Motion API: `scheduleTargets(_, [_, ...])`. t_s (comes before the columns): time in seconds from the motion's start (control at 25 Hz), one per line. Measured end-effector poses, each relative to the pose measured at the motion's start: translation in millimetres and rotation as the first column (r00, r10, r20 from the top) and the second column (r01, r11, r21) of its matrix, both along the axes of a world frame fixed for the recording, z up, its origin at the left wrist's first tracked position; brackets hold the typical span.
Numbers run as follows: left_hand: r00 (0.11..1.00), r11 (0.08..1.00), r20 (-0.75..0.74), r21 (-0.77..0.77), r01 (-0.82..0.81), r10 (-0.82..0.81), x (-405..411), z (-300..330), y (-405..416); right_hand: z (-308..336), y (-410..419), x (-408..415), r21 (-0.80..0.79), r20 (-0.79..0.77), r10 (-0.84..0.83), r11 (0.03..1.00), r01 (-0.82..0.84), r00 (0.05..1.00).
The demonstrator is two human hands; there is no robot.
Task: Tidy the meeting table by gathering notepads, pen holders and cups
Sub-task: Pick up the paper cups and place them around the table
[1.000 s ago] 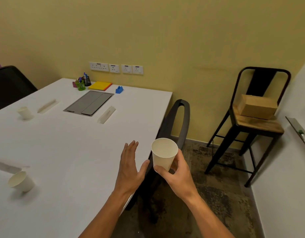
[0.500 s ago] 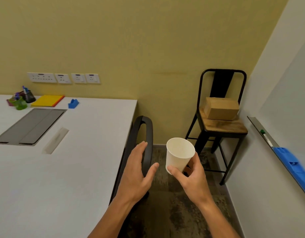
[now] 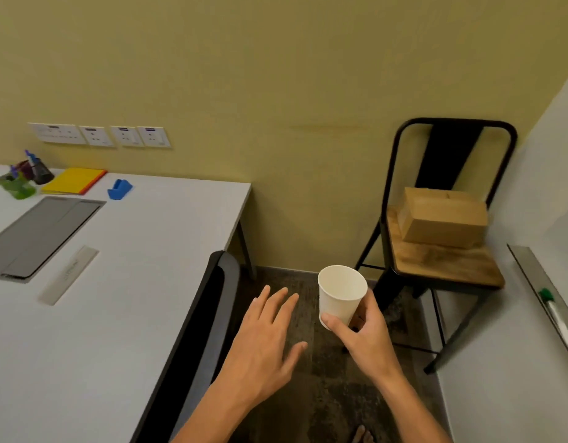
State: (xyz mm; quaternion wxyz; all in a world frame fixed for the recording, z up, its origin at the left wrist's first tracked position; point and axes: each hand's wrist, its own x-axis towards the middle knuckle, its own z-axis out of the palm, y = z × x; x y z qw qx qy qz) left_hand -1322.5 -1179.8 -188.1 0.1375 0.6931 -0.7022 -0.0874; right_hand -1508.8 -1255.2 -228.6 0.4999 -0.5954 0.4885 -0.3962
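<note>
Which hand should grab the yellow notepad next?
Probably the left hand: it is open, empty and nearer the table, where the yellow notepad lies. The right hand already holds the paper cup.

Head-worn view; forward, downward, close

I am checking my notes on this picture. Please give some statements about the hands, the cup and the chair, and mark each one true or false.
1. The right hand holds the cup. True.
2. The left hand holds a notepad. False: it is open and holds nothing.
3. A box sits on the chair. True.
4. The cup stands on the table. False: it is held above the floor, beside the table.
5. The yellow pad lies on the table. True.
</note>
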Motion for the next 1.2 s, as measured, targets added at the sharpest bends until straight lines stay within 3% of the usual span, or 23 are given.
scheduleTargets(0.32, [0.910, 0.911, 0.070, 0.018, -0.411, 0.409, -34.7, 10.5, -128.0, 10.2, -183.5, -0.2, 0.007, -0.063, 0.339, 0.941, -0.340, 0.939])
scheduleTargets(0.6, [0.796, 0.789, 0.094, 0.101, -0.606, 0.598, -2.3, -8.3, -193.1, 8.1, -257.9, 60.1, 0.034, -0.044, 0.507, 0.862, -0.506, 0.861])
scheduleTargets(0.8, [0.645, 0.638, 0.090, 0.093, -0.764, 0.759, 39.0, -30.7, -237.0, -2.4, -314.5, 138.3, 0.061, -0.073, 0.617, 0.787, -0.614, 0.784])
scheduleTargets(1.0, [0.391, 0.385, 0.021, 0.135, -0.913, 0.920, 109.4, -33.7, -268.5, -6.2, -365.9, 243.2, 0.082, -0.118, 0.764, 0.644, -0.761, 0.634])
scheduleTargets(1.08, [0.343, 0.339, 0.004, 0.149, -0.929, 0.939, 111.7, -36.3, -271.9, -9.0, -372.8, 262.8, 0.084, -0.102, 0.786, 0.618, -0.782, 0.610])
scheduleTargets(1.2, [0.173, 0.175, -0.028, 0.204, -0.963, 0.985, 133.6, -45.2, -285.6, -24.3, -391.2, 313.2, 0.125, -0.112, 0.870, 0.491, -0.862, 0.480])
